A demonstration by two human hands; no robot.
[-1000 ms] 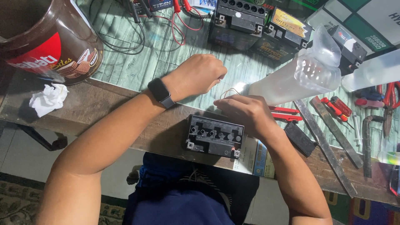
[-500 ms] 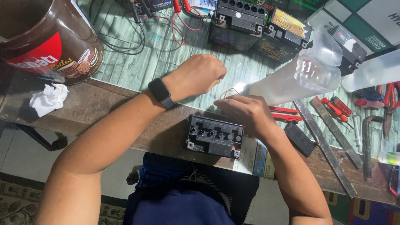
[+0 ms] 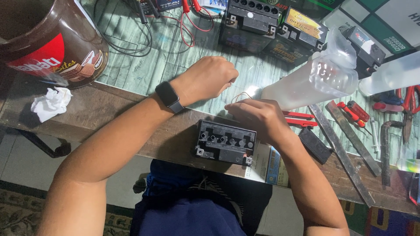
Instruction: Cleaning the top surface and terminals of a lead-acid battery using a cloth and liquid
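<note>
A small black battery [image 3: 225,143] with a row of open filler holes sits at the near edge of the wooden bench. My right hand [image 3: 258,118] rests just behind it, fingers curled on a thin pale tube [image 3: 239,95] that loops upward. My left hand [image 3: 208,78], with a black watch [image 3: 169,97] on the wrist, is closed in a fist farther back, pinching the other end of the same tube. A clear plastic bottle [image 3: 313,78] lies on its side right of the hands, its mouth toward them.
A large brown plastic jar [image 3: 48,41] stands at the far left, with crumpled white paper [image 3: 51,102] beside it. Several black batteries [image 3: 271,24] and red and black leads [image 3: 183,22] lie at the back. Red-handled tools [image 3: 354,111] and metal files [image 3: 339,150] are on the right.
</note>
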